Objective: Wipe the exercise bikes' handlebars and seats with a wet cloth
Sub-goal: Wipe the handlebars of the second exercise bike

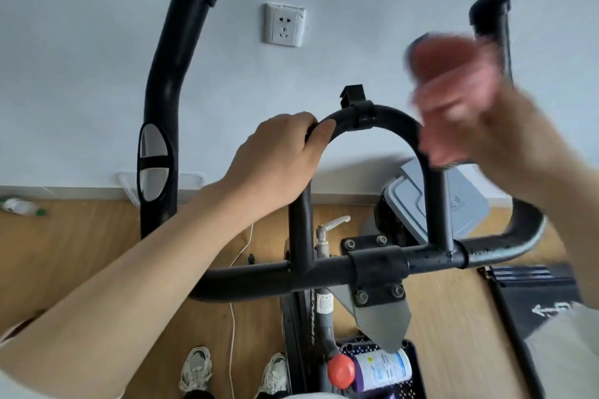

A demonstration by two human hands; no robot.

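Observation:
The exercise bike's black handlebars (382, 264) fill the middle of the view, with an arched loop (389, 118) rising from the crossbar. My left hand (278, 152) grips the left side of that loop. My right hand (479, 113) is blurred with motion at the loop's right side and holds a pink cloth (444, 58) against or just above the bar. Two upright black handles stand at the left (168, 81) and far right (492, 16). The seat is out of view.
A wall socket (283, 24) sits on the white wall behind. Below are a wooden floor, a white cable (231, 317), a red knob (340, 369), a bottle in a black basket (385, 366), a grey box (453, 201), a treadmill edge (531, 288) and my shoes (196, 368).

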